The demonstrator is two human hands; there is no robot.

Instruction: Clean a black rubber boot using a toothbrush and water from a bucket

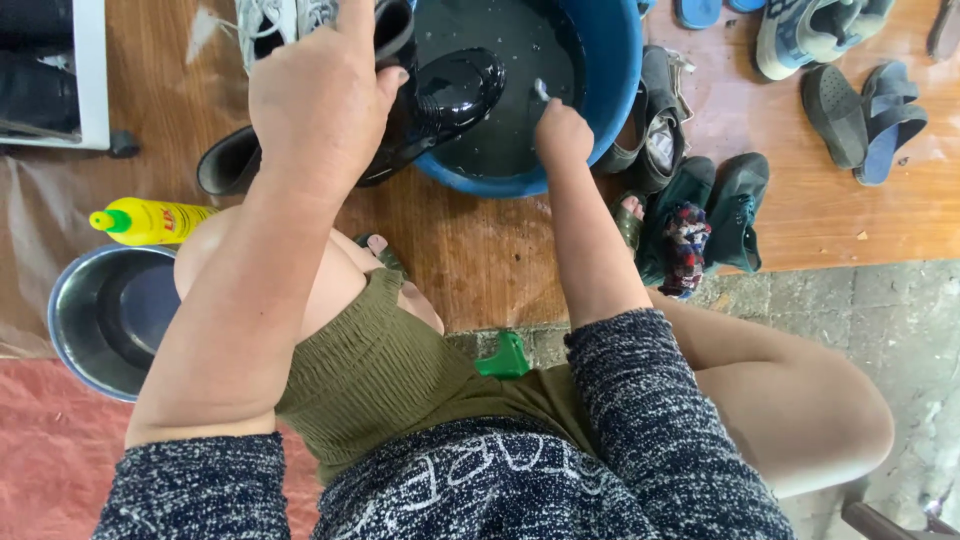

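Head view, nearest first: a round steel bowl (105, 318) and a yellow plastic bottle with green cap (148, 221) lie left of the round blue plastic basin (612, 75) of dark water; the left hand (318, 98) is clenched around a wet black rubber shoe (452, 95) tilted over the basin's near rim; the right hand (563, 133) is closed on a small pale brush handle (541, 90) above the water; dark green shoes (712, 210) sit right of the basin.
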